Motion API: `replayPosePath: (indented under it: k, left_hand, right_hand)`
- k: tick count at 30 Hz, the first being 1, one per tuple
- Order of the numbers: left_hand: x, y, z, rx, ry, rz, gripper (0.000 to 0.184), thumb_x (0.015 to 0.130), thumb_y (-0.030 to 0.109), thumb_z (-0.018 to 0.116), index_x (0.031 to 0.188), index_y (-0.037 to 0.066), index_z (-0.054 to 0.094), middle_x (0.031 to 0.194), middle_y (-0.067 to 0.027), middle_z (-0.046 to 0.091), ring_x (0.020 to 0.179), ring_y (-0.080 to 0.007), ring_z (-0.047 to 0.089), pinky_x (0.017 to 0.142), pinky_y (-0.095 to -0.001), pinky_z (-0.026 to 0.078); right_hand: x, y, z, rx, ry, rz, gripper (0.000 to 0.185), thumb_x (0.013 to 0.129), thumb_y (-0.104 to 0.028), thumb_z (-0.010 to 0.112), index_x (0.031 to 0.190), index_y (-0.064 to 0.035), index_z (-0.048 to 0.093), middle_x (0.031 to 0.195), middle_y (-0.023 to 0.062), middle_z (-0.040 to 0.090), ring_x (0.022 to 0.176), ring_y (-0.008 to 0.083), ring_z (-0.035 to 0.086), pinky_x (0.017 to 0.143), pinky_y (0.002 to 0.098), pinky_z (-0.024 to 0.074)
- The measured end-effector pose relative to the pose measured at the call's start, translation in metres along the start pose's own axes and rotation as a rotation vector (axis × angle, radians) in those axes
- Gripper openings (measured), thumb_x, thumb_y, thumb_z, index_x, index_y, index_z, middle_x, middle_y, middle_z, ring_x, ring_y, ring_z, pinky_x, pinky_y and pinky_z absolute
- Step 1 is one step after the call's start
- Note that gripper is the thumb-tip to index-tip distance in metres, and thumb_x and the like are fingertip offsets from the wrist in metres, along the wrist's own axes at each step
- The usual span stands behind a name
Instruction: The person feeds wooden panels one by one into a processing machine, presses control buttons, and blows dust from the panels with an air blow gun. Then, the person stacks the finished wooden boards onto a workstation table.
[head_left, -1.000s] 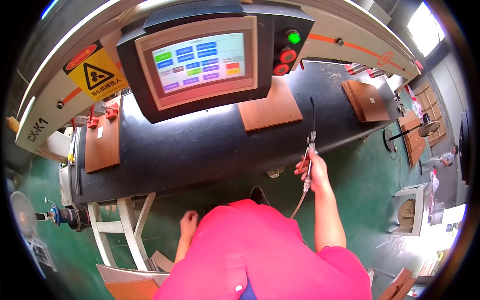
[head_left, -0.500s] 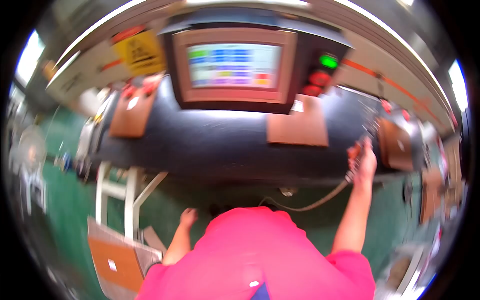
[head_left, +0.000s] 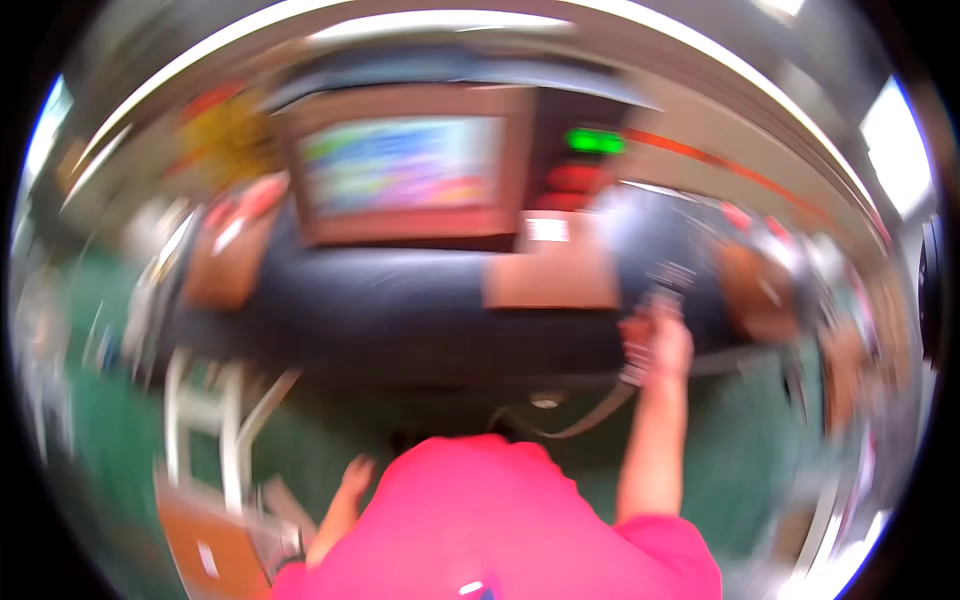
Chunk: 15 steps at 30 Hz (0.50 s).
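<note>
My right hand [head_left: 660,345] is closed around a hand-held tool [head_left: 670,278] with a pale hose or cord [head_left: 590,418] trailing from it; blur hides the tool's exact kind. It is held over the right part of the black bench [head_left: 400,320], just right of a brown panel [head_left: 552,278] with a white label [head_left: 547,229]. Low beside my body, away from the bench, hangs my left hand [head_left: 358,472]. Its fingers are smeared, and nothing held shows in it.
A control box with a lit screen [head_left: 400,165], a green light [head_left: 595,141] and red buttons [head_left: 572,178] stands behind the bench. More brown panels lie at the left [head_left: 228,265] and right [head_left: 758,290]. A white frame [head_left: 232,430] and a labelled board [head_left: 205,545] are at lower left.
My right hand has moved left with the tool, away from the right panel and closer to the middle one. The whole view has shifted and blurred. My left hand still hangs low.
</note>
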<state>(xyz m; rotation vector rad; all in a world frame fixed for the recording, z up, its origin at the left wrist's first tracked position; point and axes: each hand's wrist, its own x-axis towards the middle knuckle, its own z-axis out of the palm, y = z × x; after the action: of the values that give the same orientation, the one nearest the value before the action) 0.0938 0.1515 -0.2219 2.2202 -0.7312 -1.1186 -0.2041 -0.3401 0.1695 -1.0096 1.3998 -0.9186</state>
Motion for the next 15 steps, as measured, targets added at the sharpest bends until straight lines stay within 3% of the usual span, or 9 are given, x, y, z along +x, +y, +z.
replayPosePath:
  k: [2,4,7,15]
  left_hand:
    - [0.021,0.006,-0.02,0.03,-0.123,-0.003,0.038,0.092,0.037,0.052,0.096,0.002,0.065,0.093,-0.0209,0.068,0.086,-0.0305,0.065,0.075,-0.0479,0.051]
    - [0.059,0.049,-0.004,-0.007,-0.157,-0.136,0.038,0.092,0.037,0.052,0.097,0.002,0.065,0.094,-0.0208,0.068,0.087,-0.0307,0.065,0.076,-0.0476,0.051]
    - [0.098,0.096,0.018,0.026,-0.218,-0.159,0.038,0.092,0.037,0.052,0.098,0.002,0.066,0.096,-0.0207,0.068,0.089,-0.031,0.065,0.077,-0.0473,0.051]
    - [0.162,0.176,0.055,0.133,-0.366,-0.04,0.039,0.092,0.037,0.052,0.101,0.003,0.067,0.1,-0.0205,0.067,0.093,-0.0319,0.065,0.08,-0.0464,0.051]
  right_hand:
    - [-0.005,0.015,0.016,0.086,-0.081,0.015,0.043,0.097,-0.045,0.055,0.091,-0.004,0.066,0.067,0.0083,0.067,0.049,0.0136,0.057,0.044,0.0269,0.0448]
    - [0.026,0.036,0.006,0.206,-0.253,-0.067,0.047,0.101,-0.045,0.049,0.08,-0.0057,0.062,0.063,0.0067,0.064,0.044,0.0102,0.054,0.038,0.0225,0.0395]
    - [0.02,0.041,0.009,0.35,-0.284,-0.091,0.043,0.102,-0.046,0.046,0.085,-0.0079,0.055,0.061,0.0073,0.063,0.04,0.008,0.052,0.032,0.0202,0.0362]
    - [-0.009,0.05,-0.009,0.372,-0.194,-0.114,0.043,0.101,-0.046,0.048,0.08,-0.0087,0.051,0.059,0.0053,0.059,0.037,0.0085,0.048,0.031,0.022,0.0334]
